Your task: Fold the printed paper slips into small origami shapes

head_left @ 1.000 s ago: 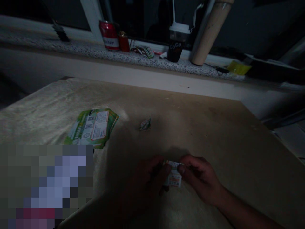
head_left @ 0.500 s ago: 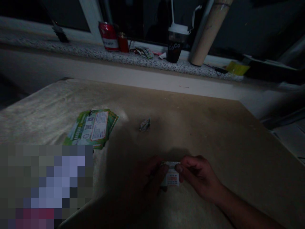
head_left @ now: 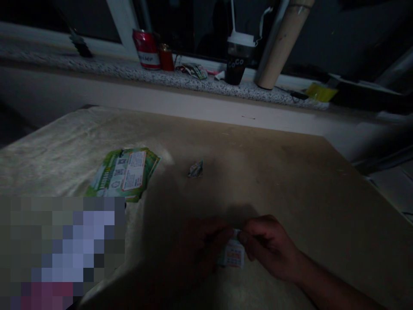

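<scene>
Between my two hands is a small printed packet (head_left: 234, 255), pale with green at its left side and orange and dark print. The thumb and fingers of my left hand (head_left: 211, 243) pinch its top edge from the left, in deep shadow. My right hand (head_left: 269, 241) pinches the same edge close by, so the fingertips nearly meet. The lower part of the packet hangs below the fingers, a little above the table. Farther off lies a crumpled wrapper (head_left: 195, 169). Left of it rests a stack of green printed packets or cards (head_left: 124, 172).
The table (head_left: 290, 172) has a pale cloth on its left. Behind it, the speckled sill (head_left: 112, 69) bears a red can (head_left: 146, 49), a smaller red container (head_left: 166, 58), a lidded drink cup (head_left: 237, 64) and a leaning tube (head_left: 282, 47). A blurred-out patch covers the lower left.
My hands have come closer together along the packet's top edge. The packet has shifted slightly lower and nearer to me. The stack and the crumpled wrapper have stayed in place.
</scene>
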Motion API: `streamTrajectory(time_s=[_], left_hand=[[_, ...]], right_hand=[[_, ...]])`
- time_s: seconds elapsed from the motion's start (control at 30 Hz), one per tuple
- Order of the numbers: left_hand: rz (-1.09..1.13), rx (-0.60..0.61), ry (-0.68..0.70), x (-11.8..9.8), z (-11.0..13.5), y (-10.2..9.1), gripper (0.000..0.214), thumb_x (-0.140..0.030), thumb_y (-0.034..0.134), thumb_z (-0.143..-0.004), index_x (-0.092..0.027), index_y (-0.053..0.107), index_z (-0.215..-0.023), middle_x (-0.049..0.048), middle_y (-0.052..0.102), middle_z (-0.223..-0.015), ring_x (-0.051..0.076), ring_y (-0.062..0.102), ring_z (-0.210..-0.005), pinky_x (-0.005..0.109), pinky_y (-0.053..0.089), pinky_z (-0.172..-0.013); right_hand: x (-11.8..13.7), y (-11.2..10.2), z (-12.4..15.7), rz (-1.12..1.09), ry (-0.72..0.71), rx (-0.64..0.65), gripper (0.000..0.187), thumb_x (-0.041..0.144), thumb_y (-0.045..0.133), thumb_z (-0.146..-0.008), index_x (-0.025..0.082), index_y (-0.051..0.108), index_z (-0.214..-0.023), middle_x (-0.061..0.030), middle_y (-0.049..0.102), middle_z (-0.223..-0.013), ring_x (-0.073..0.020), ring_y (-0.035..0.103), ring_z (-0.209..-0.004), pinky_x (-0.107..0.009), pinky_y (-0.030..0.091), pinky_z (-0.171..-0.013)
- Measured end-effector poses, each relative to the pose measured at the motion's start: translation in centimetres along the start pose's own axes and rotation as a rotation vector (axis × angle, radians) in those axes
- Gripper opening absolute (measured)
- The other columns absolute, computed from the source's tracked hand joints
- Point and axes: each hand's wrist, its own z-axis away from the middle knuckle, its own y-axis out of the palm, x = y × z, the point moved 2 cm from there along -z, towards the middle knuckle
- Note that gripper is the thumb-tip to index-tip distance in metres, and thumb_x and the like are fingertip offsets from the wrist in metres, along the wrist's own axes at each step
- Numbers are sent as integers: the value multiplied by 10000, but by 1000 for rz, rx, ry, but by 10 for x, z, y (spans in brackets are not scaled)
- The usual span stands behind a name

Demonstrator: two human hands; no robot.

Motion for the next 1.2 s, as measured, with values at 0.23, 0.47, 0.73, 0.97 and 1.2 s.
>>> streamTrajectory(time_s=[0.23, 0.47, 0.73, 0.97, 1.2], left_hand=[[91, 47, -66, 1, -1, 4, 363, -450, 601, -961, -166, 718, -766, -25, 579, -612, 111, 498, -535, 214, 353, -503], [32, 40, -38, -4, 0, 4, 375, -429, 578, -966, -176, 706, -720, -17, 590, -601, 127, 540, -541, 206, 374, -486], [-41, 31, 5, 3, -1, 5, 368, -420, 589, -985, -174, 760, -772, 3, 671, -662, 146, 584, -622, 238, 398, -563], [209, 9, -190, 16, -3, 8, 426, -527, 666, -916, -193, 734, -1172, 6, 704, -709, 158, 628, -564, 229, 458, -492], [213, 44, -135, 4, -3, 6, 387, -503, 596, -965, -164, 696, -809, -6, 635, -651, 129, 608, -531, 197, 454, -464]], right_hand=[[6, -2, 0, -6, -67, 41, 457, 277, 532, -1037, 206, 500, -586, 56, 436, -516, -84, 425, -460, -258, 335, -499], [3, -1, -1, -24, -14, 59, 483, 314, 524, -1052, 204, 520, -581, 51, 465, -507, -85, 454, -458, -241, 351, -488], [1, -1, -3, -27, -24, 80, 451, 286, 541, -1035, 203, 510, -593, 55, 440, -524, -87, 433, -475, -249, 330, -502], [-3, 0, -2, -73, -17, 51, 429, 284, 555, -1027, 201, 519, -608, 62, 422, -521, -84, 409, -464, -243, 312, -482], [-3, -1, -2, -11, -22, -18, 416, 274, 564, -1006, 196, 490, -605, 79, 347, -507, -71, 362, -448, -222, 274, -456]])
